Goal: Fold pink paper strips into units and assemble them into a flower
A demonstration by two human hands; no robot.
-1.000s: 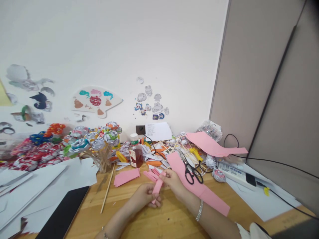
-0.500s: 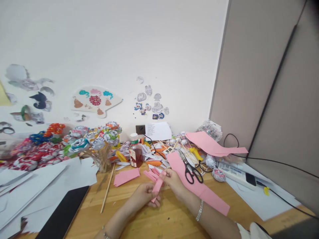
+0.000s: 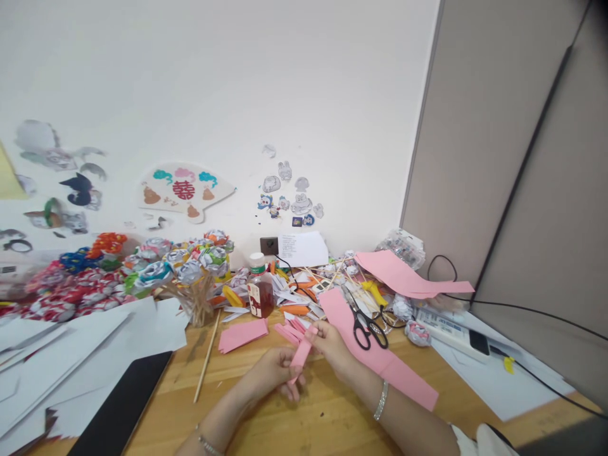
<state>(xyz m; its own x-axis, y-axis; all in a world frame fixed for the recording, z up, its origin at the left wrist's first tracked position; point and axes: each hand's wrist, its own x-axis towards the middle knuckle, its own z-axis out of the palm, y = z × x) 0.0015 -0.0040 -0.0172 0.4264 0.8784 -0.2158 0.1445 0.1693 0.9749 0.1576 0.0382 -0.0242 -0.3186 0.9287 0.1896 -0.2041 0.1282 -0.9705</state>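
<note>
Between my hands, above the wooden table, is a narrow folded strip of pink paper (image 3: 302,352). My left hand (image 3: 275,373) pinches its lower end, and my right hand (image 3: 330,347) grips the upper end between thumb and fingers. Just behind the strip lie more folded pink strips (image 3: 287,332). A stack of pink paper pieces (image 3: 243,334) rests to the left of them. Right of my hands, black-handled scissors (image 3: 365,326) lie across a long pink paper sheet (image 3: 403,377).
A bottle with red contents (image 3: 260,288) stands behind the pink pieces. A wooden stick (image 3: 207,358) and a black flat panel (image 3: 124,402) are on the left, near white paper sheets (image 3: 90,361). Crumpled paper flowers (image 3: 156,269) crowd the back left. Cables and a power strip (image 3: 451,332) lie right.
The view has shifted very slightly. Both hands keep their hold on the pink strip, and the left fingers have moved only a little at its lower end.
</note>
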